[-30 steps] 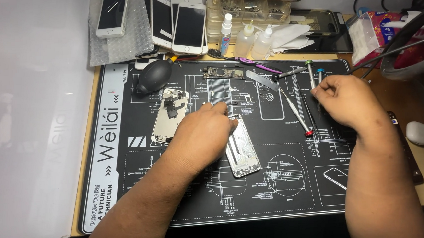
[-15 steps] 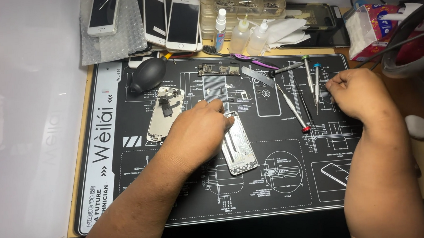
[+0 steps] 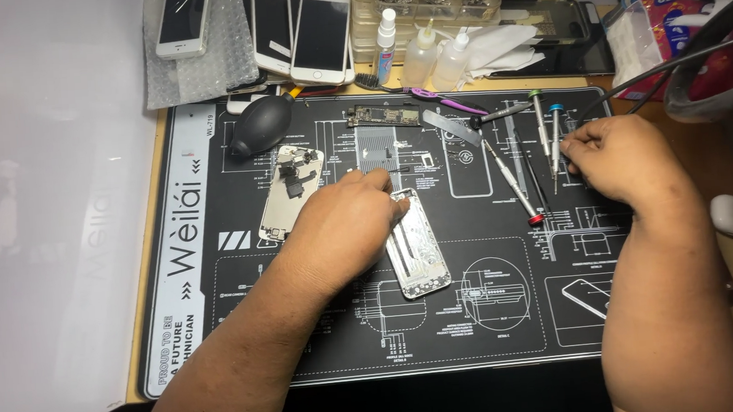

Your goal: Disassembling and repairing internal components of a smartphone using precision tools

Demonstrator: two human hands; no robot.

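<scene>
While I am working over the black repair mat (image 3: pixel 222 342), these are the notes.

Left hand: my left hand (image 3: pixel 346 224) is resting at centre frame, fingers curled and bearing on the top edge of the open phone housing (image 3: pixel 418 245); whether they are pinching anything small, I cannot tell.

Right hand: my right hand (image 3: pixel 618 161) is hovering at upper right, loosely closed beside the screwdrivers (image 3: pixel 549 135); I cannot tell if a tool is in the grip.

Housing position: the silver shell is lying face-open, slightly tilted, in the middle of the mat, just right of my left hand.

Nearby parts: a detached phone assembly (image 3: pixel 291 194) is lying left of the hand; a small logic board (image 3: pixel 382 115) is sitting above it; a red-tipped screwdriver (image 3: pixel 514 184) is lying between my hands.

Upper edge: a black dust blower (image 3: pixel 261 126), white phones (image 3: pixel 320 35) and dropper bottles (image 3: pixel 421 54) are standing along the top.

Technique judgement: I am keeping the shell pinned flat with light pressure, so it is not sliding while the other hand is sorting tools.
</scene>
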